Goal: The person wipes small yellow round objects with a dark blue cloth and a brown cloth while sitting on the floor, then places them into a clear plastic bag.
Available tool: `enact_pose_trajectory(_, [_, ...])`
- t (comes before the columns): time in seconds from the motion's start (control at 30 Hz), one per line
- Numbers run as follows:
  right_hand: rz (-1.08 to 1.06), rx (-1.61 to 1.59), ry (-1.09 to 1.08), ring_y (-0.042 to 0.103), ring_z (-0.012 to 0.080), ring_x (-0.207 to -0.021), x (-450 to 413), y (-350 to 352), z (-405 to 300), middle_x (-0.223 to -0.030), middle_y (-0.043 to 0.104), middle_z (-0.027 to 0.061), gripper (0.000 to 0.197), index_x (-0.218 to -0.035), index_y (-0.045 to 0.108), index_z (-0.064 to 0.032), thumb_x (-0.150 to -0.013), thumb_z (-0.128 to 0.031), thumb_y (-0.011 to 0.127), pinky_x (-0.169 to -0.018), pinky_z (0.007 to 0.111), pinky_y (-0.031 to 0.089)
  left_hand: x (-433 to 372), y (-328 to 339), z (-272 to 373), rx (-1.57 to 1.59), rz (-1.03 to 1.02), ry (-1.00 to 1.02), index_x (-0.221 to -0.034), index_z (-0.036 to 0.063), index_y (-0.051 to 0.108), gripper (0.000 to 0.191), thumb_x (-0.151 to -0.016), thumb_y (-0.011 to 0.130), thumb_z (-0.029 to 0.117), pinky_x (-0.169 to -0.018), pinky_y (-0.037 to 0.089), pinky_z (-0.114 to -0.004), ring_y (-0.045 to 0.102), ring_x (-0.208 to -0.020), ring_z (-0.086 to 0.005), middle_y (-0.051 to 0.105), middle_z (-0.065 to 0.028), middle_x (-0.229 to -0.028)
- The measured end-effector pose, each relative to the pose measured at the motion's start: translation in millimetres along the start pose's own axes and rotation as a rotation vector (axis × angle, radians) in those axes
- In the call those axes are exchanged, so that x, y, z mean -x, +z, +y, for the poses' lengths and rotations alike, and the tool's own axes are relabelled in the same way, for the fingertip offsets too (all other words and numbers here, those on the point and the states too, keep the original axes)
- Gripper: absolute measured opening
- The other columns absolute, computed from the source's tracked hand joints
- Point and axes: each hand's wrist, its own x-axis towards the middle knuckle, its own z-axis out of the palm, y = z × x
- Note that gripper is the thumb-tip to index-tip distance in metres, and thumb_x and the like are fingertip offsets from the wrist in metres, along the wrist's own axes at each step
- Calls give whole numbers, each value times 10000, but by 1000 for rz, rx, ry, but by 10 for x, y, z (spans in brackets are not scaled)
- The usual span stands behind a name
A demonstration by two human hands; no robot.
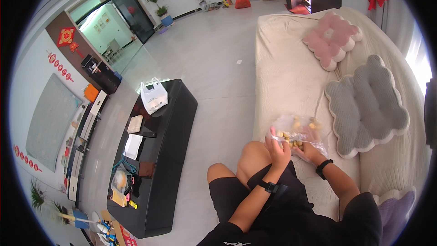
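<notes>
On the sofa seat beside my knee lies a clear plastic bag [282, 122] with several small round yellowish-brown pieces [296, 142] in it, too small to identify. My left hand [279, 152] grips the left side of the bag, fingers pointing up along the film. At the right side, my right hand [310, 150] is partly inside or behind the film and holds the bag near its lower edge. Reflections on the plastic hide some fingertips. Each wrist wears a black band.
The sofa [286, 61] has a cream cover and carries a grey cushion [368, 106], a pink cushion [329, 39] and a purple cushion [396, 208]. Left of me stands a black coffee table [170, 150] with a white plastic carrier bag [154, 96], papers [133, 146] and a yellow object [133, 205].
</notes>
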Motion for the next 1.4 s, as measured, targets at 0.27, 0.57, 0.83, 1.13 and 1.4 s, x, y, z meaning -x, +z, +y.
enact_pose_trajectory(0.27, [98, 771, -367, 364, 342, -1334, -239, 357, -73, -1401, 438, 189, 619, -1327, 462, -44, -850, -432, 530, -1002, 574, 325, -326, -410, 585, 332, -353, -185, -1198, -74, 478, 326, -875, 432, -61, -616, 438, -245, 509, -642, -135, 486, -60, -717])
enact_pose_trajectory(0.57, [-112, 167, -286, 448, 362, -1280, -645, -199, 279, -1376, 459, 247, 493, -1374, 436, -29, -959, -293, 464, -1102, 407, 313, -787, -757, 962, 600, -521, -368, -1316, -36, 436, 444, -879, 476, 25, -620, 371, -179, 413, -679, -32, 462, 34, -784])
enact_pose_trajectory(0.83, [-248, 329, -262, 570, 377, -1098, -328, -423, 243, -1309, 541, 189, 505, -1375, 459, -90, -923, -297, 551, -954, 418, 435, -952, -852, 901, 756, -373, -301, -1246, -155, 436, 467, -797, 423, -27, -599, 305, -183, 377, -644, -73, 423, -5, -735])
enact_pose_trajectory(1.13, [-396, 734, -54, 627, 377, -952, 580, -1353, -34, -978, 685, 163, 418, -1133, 655, -64, -869, -383, 601, -871, 455, 484, -1023, -863, 1024, 779, -498, -223, -1248, -199, 425, 538, -739, 431, -26, -663, 338, -223, 363, -672, -93, 403, -19, -753])
enact_pose_trajectory(1.4, [-331, 1000, 56, 648, 386, -703, 707, -1628, -1024, -740, 665, 208, 342, -738, 695, 1, -865, -278, 543, -672, 444, 523, -1073, -1243, 1038, 690, -602, -254, -1286, -212, 388, 575, -760, 466, 8, -717, 337, -251, 371, -677, -103, 410, -27, -742])
